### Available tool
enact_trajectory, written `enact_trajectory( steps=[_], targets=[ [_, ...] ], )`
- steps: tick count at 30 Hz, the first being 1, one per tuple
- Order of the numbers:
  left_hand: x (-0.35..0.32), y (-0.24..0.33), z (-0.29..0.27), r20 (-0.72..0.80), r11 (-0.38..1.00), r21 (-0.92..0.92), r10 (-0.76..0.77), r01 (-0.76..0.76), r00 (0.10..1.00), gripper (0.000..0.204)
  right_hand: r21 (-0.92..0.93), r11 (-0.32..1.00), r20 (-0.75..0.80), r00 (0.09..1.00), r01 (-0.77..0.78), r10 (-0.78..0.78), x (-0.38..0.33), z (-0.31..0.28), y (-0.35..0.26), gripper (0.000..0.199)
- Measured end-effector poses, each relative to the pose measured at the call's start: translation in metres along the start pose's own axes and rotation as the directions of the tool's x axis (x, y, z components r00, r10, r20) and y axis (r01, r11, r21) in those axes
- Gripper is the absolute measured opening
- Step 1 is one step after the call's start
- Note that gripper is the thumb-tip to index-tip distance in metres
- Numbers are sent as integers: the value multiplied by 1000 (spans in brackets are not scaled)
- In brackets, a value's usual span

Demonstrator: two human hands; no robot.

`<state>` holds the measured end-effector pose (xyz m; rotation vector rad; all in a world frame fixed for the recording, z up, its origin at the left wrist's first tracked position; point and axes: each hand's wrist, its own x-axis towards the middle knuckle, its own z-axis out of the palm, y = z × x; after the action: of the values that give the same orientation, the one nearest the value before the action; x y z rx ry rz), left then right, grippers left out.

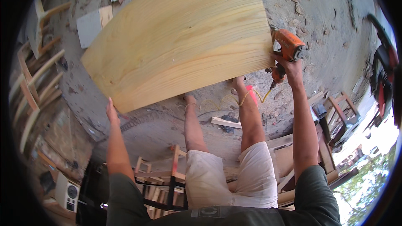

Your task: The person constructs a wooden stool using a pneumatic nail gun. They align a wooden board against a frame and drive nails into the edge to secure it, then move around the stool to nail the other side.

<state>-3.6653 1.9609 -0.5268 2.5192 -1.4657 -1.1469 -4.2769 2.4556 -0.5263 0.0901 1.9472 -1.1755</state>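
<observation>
The pale wooden panel (180, 37) lies in front of my operator's legs, its wide face turned up and its near edge slanting across above the feet; whether its far side rests on anything, I cannot tell. My left hand (112, 113) is at the panel's near left corner with a digit straight along the edge; any fingers underneath are hidden, so I can't judge how firmly it has hold. My right hand (292, 69) is closed around an orange nail gun (290, 44) just beside the panel's right edge, its fingertips reaching the near right corner.

That doubled-up right hand worries me most: carrying the tool while steadying the corner could let the panel slip or twist, and a knocked trigger could fire the gun near the fingers. Dropped, the near edge could strike the feet below it.

A yellow air hose (267, 95) runs from the tool below the panel and between the legs, where a step could snag it. The loose wooden strip (226, 122), nearer the body than the panel, could trip a foot. Beyond the panel's left side lies a grey board (88, 27); farther left, curved wooden frames (31, 79) are stacked.
</observation>
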Motion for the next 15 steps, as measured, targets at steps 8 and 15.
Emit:
enact_trajectory(
  steps=[8,15],
  targets=[
    [52,-49,-50,345,927,-359,23,110,938,56,-19,997,110,991,79,-76,6,10,-9,47],
    [67,-59,-46,444,900,-406,42,159,895,55,38,998,136,989,48,-53,12,9,-4,52]
  ],
)
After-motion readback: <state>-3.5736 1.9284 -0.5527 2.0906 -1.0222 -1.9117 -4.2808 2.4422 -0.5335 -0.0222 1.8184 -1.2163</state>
